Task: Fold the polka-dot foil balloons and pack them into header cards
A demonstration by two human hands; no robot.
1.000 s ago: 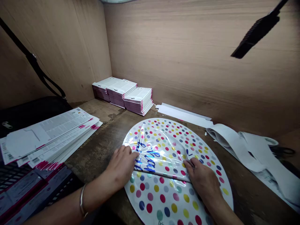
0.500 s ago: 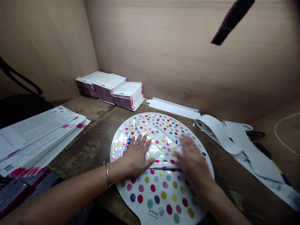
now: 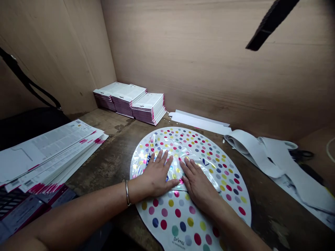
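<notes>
A round flat foil balloon (image 3: 209,153) with coloured polka dots lies on the wooden table (image 3: 112,164). A folded flap of the same shiny foil lies across its middle. My left hand (image 3: 157,174) rests flat on that flap, fingers spread, a bangle on the wrist. Beside it, my right hand (image 3: 196,181) also presses flat on the flap with fingers stretched out. The two hands nearly touch at the thumbs. Neither hand holds anything.
A fanned stack of printed cards (image 3: 49,150) lies at the left, over dark packs (image 3: 23,205). Three piles of cards (image 3: 133,101) stand at the back wall. White paper strips (image 3: 261,153) lie at the right. A black bag (image 3: 26,122) sits far left.
My left hand went from gripping the flap's edge to lying flat on it. My right hand slid left along the flap until it lies next to the left hand.
</notes>
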